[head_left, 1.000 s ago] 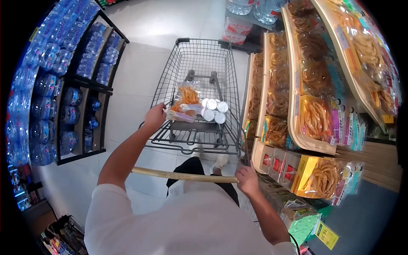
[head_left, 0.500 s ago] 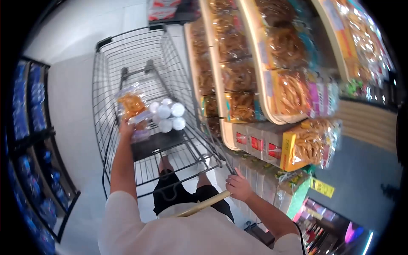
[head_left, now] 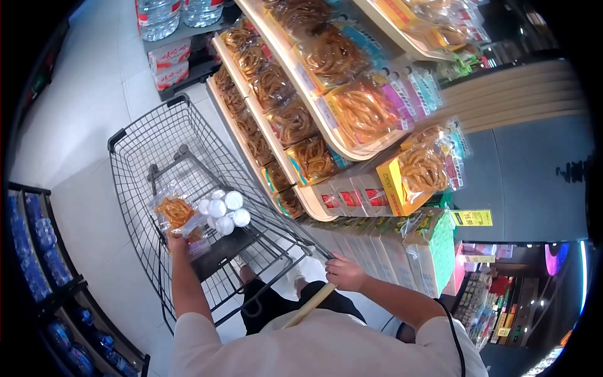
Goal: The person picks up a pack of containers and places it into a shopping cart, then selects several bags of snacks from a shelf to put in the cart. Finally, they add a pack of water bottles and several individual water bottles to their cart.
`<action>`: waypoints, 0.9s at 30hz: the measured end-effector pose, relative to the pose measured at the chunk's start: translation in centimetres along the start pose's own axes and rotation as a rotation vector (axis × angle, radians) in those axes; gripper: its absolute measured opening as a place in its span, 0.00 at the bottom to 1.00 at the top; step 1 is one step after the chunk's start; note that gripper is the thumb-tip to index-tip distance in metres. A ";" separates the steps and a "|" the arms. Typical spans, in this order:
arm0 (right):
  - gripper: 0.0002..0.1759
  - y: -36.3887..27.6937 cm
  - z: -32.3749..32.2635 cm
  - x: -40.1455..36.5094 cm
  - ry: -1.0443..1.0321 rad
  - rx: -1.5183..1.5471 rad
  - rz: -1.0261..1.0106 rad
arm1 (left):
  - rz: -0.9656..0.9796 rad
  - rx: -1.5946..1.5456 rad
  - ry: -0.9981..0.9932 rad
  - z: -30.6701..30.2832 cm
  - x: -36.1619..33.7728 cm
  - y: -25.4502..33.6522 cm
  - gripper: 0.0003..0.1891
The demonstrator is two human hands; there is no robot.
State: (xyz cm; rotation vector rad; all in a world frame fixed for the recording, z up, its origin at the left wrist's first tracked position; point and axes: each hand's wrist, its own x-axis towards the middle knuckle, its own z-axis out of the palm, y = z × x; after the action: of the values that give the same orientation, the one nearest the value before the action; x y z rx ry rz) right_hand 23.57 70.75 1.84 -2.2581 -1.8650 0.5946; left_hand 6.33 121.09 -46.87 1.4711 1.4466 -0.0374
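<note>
The left arm reaches straight forward into the cart (head_left: 135,188); the left hand (head_left: 178,242) has its fingers closed on the near end of a snack bag (head_left: 174,212), though they are mostly hidden beneath it; the bag lies in the cart just beside the white-lidded cans (head_left: 223,210), its long axis pointing away along the cart; the right hand (head_left: 344,273) has its fingers curled around the end of the handle (head_left: 311,305).

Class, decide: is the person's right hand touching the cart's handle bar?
Touching. The head view shows the right hand closed around the end of the handle bar.
</note>
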 end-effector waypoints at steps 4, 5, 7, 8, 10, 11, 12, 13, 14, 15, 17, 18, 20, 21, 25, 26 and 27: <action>0.12 -0.4 1.2 -1.0 -0.010 0.011 -0.010 | -0.093 -0.358 -0.104 -3.9 -5.1 6.7 0.14; 0.12 -0.4 1.6 -1.2 -0.019 0.013 -0.019 | -0.091 -0.419 -0.137 -5.3 -6.2 8.6 0.15; 0.11 -0.8 1.9 -1.3 0.062 0.011 -0.038 | -0.080 -0.537 -0.200 -8.6 -8.0 12.3 0.15; 0.09 -1.1 2.0 -1.3 0.109 -0.004 -0.038 | -0.048 -0.550 -0.189 -10.1 -9.3 14.0 0.15; 0.07 -1.6 2.1 -1.3 0.161 -0.030 -0.042 | 0.026 -0.597 -0.192 -12.5 -11.9 16.9 0.13; 0.06 -1.8 2.2 -1.2 0.173 -0.042 -0.037 | 0.066 -0.631 -0.207 -13.5 -13.1 17.8 0.13; 0.06 -1.9 2.4 -1.2 0.183 -0.055 -0.032 | 0.105 -0.666 -0.168 -14.0 -14.9 18.9 0.09; 0.06 -2.0 2.7 -1.2 0.189 -0.066 -0.029 | 0.137 -0.696 -0.181 -15.0 -16.8 19.8 0.08; 0.05 -2.1 3.0 -1.1 0.235 -0.064 -0.036 | 0.172 -0.709 -0.180 -15.9 -20.1 21.3 0.08; 0.05 -2.2 3.1 -1.0 0.248 -0.066 -0.031 | 0.202 -0.727 -0.172 -16.9 -23.9 23.0 0.08; 0.05 -2.5 3.2 -0.6 0.268 -0.073 -0.037 | 0.345 -0.763 -0.256 -18.8 -29.8 24.1 0.07; 0.05 -2.7 2.9 -0.3 0.253 -0.066 -0.038 | 0.397 -0.787 -0.285 -19.5 -33.0 24.6 0.06; 0.06 -2.6 3.3 0.3 0.296 -0.057 -0.030 | 0.500 -0.825 -0.303 -20.7 -39.9 25.9 0.05; 0.06 -2.8 3.7 0.5 0.313 -0.047 -0.024 | 0.548 -0.837 -0.294 -21.2 -43.2 26.6 0.05; 0.39 -6.0 -0.5 -0.1 0.299 0.155 0.081 | 0.792 -0.945 -0.442 -22.2 -54.1 29.0 0.04; 0.53 -6.5 -0.8 0.1 0.200 0.357 0.140 | 0.830 -0.938 -0.504 -22.3 -57.2 29.9 0.03; 0.53 -8.0 -1.1 0.2 0.358 0.456 0.122 | 0.868 -0.930 -0.572 -22.3 -60.5 31.0 0.03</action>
State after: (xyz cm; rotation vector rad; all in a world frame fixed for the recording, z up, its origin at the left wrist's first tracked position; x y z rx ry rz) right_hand 16.74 72.83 5.70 -2.0186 -1.2800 0.5233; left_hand -0.39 99.71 21.03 1.0341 0.1883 0.6168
